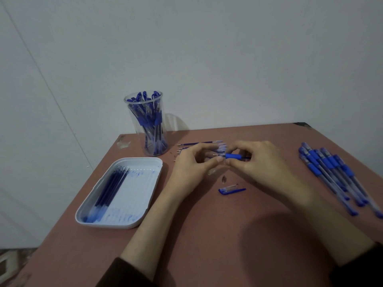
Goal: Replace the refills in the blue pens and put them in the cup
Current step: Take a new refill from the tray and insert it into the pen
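Now both hands met above the middle of the brown table [207, 235]. The right hand [255, 160] pinched a blue pen [233, 156] at its rubber grip, fingers curled around it. The left hand [192, 164] pinched the front end of the same pen (barrel or refill, I could not tell). Just below lay a metal tip [223, 179] and a blue cap [232, 190]. Loose refills [199, 143] lay behind the hands. The clear cup [148, 125], full of pens, stood at the far left corner, near a white tray [138, 159] with dark refills [109, 187]. More pens [331, 175] lay at the right.
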The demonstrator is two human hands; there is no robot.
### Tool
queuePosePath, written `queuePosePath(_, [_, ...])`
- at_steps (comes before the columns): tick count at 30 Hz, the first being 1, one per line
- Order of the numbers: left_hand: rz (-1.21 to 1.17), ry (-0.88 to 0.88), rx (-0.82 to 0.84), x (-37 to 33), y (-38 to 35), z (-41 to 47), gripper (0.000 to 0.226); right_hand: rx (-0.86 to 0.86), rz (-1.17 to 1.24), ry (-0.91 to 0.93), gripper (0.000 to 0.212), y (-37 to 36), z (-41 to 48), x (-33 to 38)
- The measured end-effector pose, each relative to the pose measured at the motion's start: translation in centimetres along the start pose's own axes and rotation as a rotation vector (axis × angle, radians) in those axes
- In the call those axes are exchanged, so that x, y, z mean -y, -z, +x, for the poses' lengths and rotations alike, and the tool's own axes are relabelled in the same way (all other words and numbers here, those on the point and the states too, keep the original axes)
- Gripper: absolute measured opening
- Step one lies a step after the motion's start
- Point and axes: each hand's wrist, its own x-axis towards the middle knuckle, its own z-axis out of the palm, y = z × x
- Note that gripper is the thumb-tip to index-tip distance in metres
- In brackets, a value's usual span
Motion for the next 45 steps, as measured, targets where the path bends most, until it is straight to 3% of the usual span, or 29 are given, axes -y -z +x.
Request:
queuePosePath(2, [0.027,-0.021,0.005,-0.1,0.1,0.0,0.014,0.009,-0.008,0.018,0.011,0.1,0.0,0.2])
queuePosePath(9, [0.147,-0.021,-0.14,0.1,0.9,0.3,0.021,-0.029,-0.071,-0.009,0.016,1.0,0.5,-0.7])
queuePosePath(17, [0.678,-0.444,-0.097,0.0,0.5,-0.4,0.019,0.008,-0.067,0.058,0.015,0.3,0.4,0.1])
queuePosePath(26, [0.934,-0.177,0.036,-0.7,4.4,1.6,0.021,-0.061,-0.243,-0.113,0.014,1.5,1.0,-1.6])
queuePosePath(31, [0.974,-0.12,0.029,-1.6,6.1,4.0,0.018,-0.132,-0.221,-0.158,0.011,1.9,1.3,-1.9])
queuePosePath(36, [1.004,-0.148,-0.024,-1.3,4.6,6.3,0.019,-0.099,-0.213,-0.114,0.011,1.2,1.1,-1.2])
queuePosePath(45, [1.075,-0.051,0.062,0.8,3.3,8.5,0.019,-0.094,-0.197,-0.088,0.007,0.8,0.8,-1.0])
